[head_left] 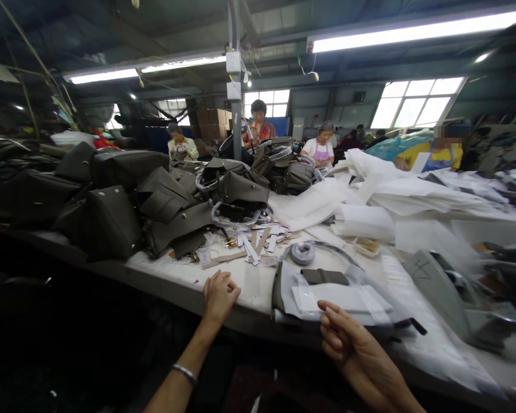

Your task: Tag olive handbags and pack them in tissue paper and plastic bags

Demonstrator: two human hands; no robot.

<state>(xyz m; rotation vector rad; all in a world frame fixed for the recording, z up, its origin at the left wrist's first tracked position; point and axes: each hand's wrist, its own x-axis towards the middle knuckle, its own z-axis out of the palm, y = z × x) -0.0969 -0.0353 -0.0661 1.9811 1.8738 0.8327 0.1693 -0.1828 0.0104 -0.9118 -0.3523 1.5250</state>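
Note:
My left hand is at the front edge of the white table, its fingers curled in. Whether anything is between those fingers is hidden. My right hand holds nothing. Its index finger is stretched out, the others are loosely bent, and the fingertip is by the front edge of a handbag lying on the table. White paper sheets and a dark grey strap piece lie on top of the bag. A plastic-wrapped coil sits at its back, near the wrapped handle.
Dark grey handbags are piled on the left. Paper and card strips lie mid-table beside gold-coloured hardware. White sheets are heaped on the right, near a grey-green panel. Several co-workers sit beyond a post.

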